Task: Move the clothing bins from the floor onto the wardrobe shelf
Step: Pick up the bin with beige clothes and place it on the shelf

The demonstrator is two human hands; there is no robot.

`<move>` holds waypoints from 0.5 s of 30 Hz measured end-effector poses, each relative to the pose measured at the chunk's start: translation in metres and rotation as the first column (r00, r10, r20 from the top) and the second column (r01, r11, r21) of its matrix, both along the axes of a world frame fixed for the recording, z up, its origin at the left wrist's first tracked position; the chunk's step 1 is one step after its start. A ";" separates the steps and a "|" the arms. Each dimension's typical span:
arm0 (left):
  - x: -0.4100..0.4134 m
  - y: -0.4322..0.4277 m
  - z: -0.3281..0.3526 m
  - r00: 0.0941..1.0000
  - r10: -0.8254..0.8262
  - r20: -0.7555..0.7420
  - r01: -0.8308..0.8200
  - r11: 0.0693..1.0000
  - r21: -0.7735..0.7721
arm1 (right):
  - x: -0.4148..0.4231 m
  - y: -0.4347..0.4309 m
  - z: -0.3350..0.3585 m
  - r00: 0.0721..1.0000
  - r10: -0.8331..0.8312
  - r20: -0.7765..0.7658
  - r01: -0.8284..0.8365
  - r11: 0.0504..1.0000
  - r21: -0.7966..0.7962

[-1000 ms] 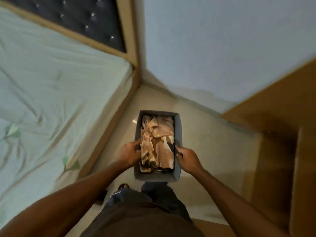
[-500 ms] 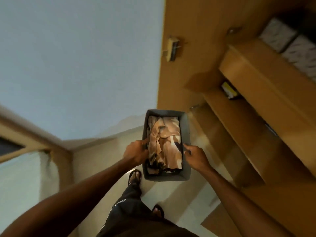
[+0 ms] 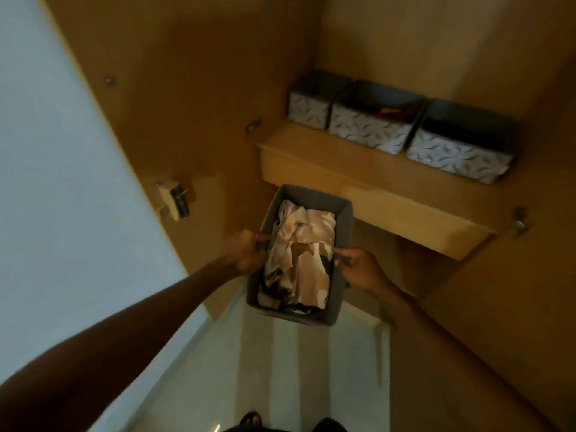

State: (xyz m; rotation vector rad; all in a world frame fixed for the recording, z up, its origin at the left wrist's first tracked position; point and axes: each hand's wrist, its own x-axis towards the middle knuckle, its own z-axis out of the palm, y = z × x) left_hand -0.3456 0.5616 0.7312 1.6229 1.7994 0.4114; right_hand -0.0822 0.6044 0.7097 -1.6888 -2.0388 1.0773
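The open wardrobe [image 3: 193, 98] fills the upper and right parts of the frame, its wooden shelf [image 3: 358, 182] crossing the upper right with three patterned bins [image 3: 371, 129] already lined up on it, touching side by side. Below the shelf's front edge, at frame centre, the grey fabric bin [image 3: 299, 254] hangs in the air above the pale floor [image 3: 280, 363], filled with crumpled beige and dark clothing [image 3: 300, 260]. The left hand [image 3: 246, 252] is clamped on the bin's left rim and the right hand [image 3: 358, 271] on its right rim, fingers curled over the edges. The bin looks light but soft-walled, so it will likely sag or fold if gripped at one side only; both long rims near the middle, as now, seem the soundest hold, and the loose cloth could spill if tipped. Against the frame half a second ago, the view has swung to face the wardrobe squarely, and the bin sits nearer the shelf.
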 end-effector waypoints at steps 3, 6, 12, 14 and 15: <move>0.008 0.052 0.024 0.985 -0.153 -0.078 0.157 0.986 0.051 | 0.014 0.020 0.014 0.985 -0.164 -0.055 0.162 0.986 -0.046; 0.032 0.099 0.038 0.977 -0.199 -0.081 0.209 0.967 0.146 | 0.030 0.039 0.022 0.899 -0.403 -0.170 0.390 0.915 -0.104; 0.098 0.172 0.048 0.987 -0.161 -0.024 0.162 0.961 0.225 | 0.071 0.087 0.043 0.611 -0.677 -0.410 0.630 0.729 -0.265; 0.120 0.196 0.047 0.988 -0.140 -0.057 0.150 0.956 0.254 | 0.086 0.110 0.046 0.534 -0.710 -0.459 0.685 0.682 -0.257; 0.125 0.203 0.044 0.990 -0.131 -0.050 0.140 0.958 0.250 | 0.090 0.118 0.047 0.508 -0.719 -0.474 0.701 0.665 -0.258</move>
